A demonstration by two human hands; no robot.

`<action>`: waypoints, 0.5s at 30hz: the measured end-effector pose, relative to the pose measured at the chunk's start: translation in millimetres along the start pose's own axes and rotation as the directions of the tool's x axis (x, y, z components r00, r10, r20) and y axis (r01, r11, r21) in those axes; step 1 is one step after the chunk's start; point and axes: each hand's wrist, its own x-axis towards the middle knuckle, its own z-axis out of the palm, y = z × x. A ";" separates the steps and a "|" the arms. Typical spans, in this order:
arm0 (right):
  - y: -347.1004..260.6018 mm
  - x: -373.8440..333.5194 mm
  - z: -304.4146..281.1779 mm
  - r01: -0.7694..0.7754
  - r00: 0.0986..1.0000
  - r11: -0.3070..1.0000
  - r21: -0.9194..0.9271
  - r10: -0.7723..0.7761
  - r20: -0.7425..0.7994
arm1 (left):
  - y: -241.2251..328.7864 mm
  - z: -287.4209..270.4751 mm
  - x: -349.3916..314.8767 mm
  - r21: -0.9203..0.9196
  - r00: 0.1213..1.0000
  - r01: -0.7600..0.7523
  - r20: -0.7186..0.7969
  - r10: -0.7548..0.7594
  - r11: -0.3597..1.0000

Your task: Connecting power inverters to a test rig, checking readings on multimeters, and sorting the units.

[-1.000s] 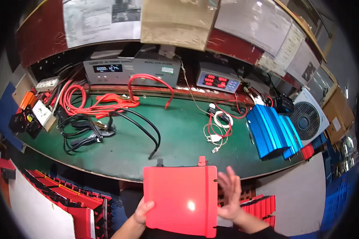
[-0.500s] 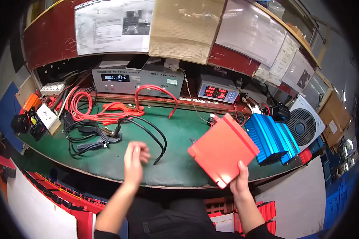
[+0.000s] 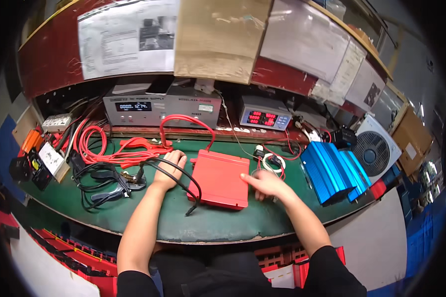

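A flat red metal box [image 3: 219,179] lies on the green bench mat [image 3: 203,222] in front of me. My right hand [image 3: 265,184] rests at its right edge, fingers touching the side. My left hand [image 3: 169,168] lies flat on the mat just left of the box, over a black cable [image 3: 178,183] and beside red cables [image 3: 119,153]. Neither hand grips anything.
Two blue finned metal cases [image 3: 332,171] stand at the right, a white fan [image 3: 376,148] beyond them. A grey power supply [image 3: 161,106] and a meter with red digits [image 3: 265,118] sit at the back. Black plugs and sockets [image 3: 39,166] crowd the left. Red crates [image 3: 74,262] sit below.
The red box was held up in front of me, then carried tilted by my right hand; now it lies flat on the mat. My left hand has come down beside it.
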 end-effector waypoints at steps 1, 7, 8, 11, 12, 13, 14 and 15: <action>-0.5 1.3 -6.4 0.086 0.972 0.972 -0.218 -0.129 -0.195 | -1.5 1.1 1.4 -0.023 1.000 -0.011 0.014 0.012 1.000; 12.6 35.5 -0.7 0.185 0.972 0.862 0.471 -0.092 -0.214 | -8.2 4.8 4.8 -0.173 0.993 0.086 0.096 -0.070 0.981; 20.5 40.8 6.3 0.208 0.967 0.831 0.516 -0.097 -0.235 | -10.9 7.8 4.8 -0.299 0.989 0.116 0.117 -0.085 0.947; 14.4 32.1 6.5 0.170 0.979 0.889 0.426 -0.102 -0.178 | 1.8 7.7 1.4 -0.260 0.982 0.106 0.178 -0.060 0.960; 17.6 35.2 6.8 0.146 0.982 0.914 0.378 -0.087 -0.168 | 10.4 4.8 2.1 -0.135 0.980 0.018 0.199 0.010 0.991; 13.4 35.7 6.8 0.130 0.987 0.906 0.402 -0.080 -0.139 | 7.2 3.7 -0.6 -0.129 0.978 0.043 0.209 -0.015 0.991; 10.1 35.4 5.1 0.117 0.991 0.899 0.421 -0.078 -0.109 | 4.2 2.1 -3.5 -0.123 0.976 0.069 0.212 -0.042 0.990; 15.0 35.6 3.5 0.125 0.990 0.897 0.425 -0.084 -0.113 | 5.7 3.8 -2.2 -0.164 0.972 0.123 0.217 -0.086 0.979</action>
